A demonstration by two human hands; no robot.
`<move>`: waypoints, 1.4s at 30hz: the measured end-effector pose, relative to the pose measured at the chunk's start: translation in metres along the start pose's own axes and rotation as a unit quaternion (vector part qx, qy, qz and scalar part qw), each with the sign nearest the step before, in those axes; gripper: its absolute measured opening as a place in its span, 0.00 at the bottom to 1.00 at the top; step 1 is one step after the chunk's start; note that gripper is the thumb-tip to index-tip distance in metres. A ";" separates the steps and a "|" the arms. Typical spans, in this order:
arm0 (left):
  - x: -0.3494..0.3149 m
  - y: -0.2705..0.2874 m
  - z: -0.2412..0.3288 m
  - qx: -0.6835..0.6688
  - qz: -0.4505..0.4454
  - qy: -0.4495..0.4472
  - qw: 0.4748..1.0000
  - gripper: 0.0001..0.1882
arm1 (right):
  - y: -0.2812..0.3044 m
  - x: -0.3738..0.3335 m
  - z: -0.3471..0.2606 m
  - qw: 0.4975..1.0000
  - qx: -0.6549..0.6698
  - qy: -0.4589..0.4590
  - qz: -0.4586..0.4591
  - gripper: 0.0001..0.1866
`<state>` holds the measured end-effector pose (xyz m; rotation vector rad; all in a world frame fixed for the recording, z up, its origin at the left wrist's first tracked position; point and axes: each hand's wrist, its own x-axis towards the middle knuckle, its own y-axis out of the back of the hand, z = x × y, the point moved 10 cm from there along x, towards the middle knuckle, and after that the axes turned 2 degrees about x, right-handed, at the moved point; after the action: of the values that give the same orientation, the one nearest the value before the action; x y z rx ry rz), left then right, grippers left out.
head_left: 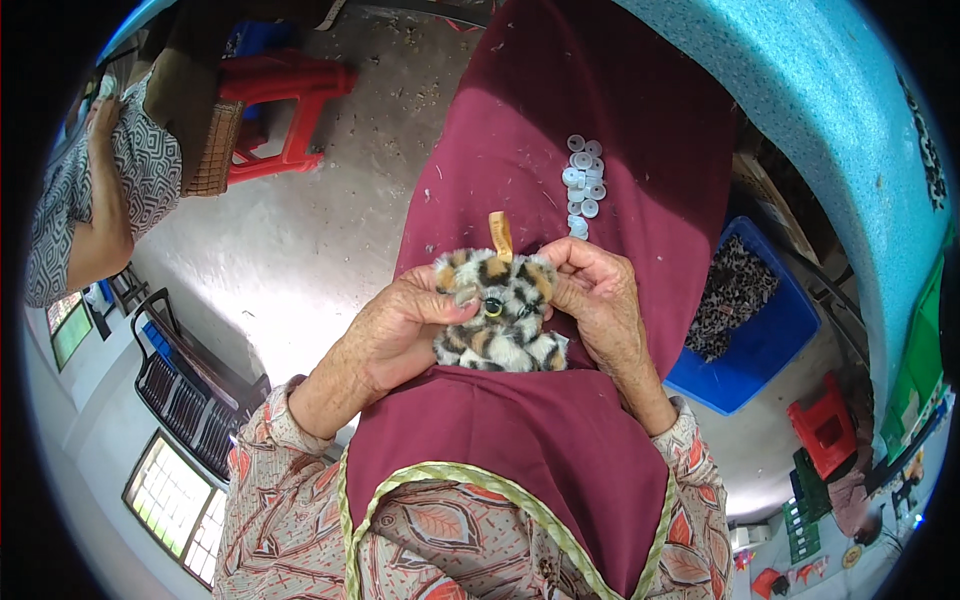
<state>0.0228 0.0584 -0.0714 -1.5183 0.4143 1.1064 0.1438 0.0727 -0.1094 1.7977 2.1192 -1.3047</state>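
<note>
A small spotted plush toy [495,330], white with black and tan patches, rests against the maroon apron [480,400] over my lap. One yellow-rimmed eye faces up on it, and a tan ribbon loop [501,236] stands from its top. My left hand [405,325] grips the toy's left side, thumb pressed on the fur near the eye. At the upper right of the toy, my right hand [595,290] pinches the fur by the ear; those fingertips are partly hidden. Several translucent plastic discs [584,178] lie in a cluster on the apron just beyond my right hand.
A blue bin [770,345] of spotted plush pieces stands on the floor at right, beneath a light-blue tabletop [800,90]. Red stools [290,110] stand at the upper left and lower right. Another person [100,190] sits at the far left, near dark chairs [185,385].
</note>
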 end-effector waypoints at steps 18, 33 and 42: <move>-0.001 -0.015 -0.003 0.114 -0.014 -0.047 0.992 0.22 | -0.016 0.010 -0.044 0.989 -0.113 0.040 -0.082 0.23; 0.000 -0.036 -0.023 -0.022 -0.102 0.016 0.994 0.19 | -0.021 -0.002 -0.050 0.996 -0.049 0.036 -0.065 0.11; 0.002 -0.028 -0.030 -0.055 -0.021 0.033 0.998 0.21 | -0.012 0.001 -0.040 0.999 0.004 0.033 -0.033 0.12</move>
<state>0.0580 0.0398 -0.0598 -1.6556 0.3702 1.0636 0.1511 0.0996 -0.0780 1.8146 2.2278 -1.2871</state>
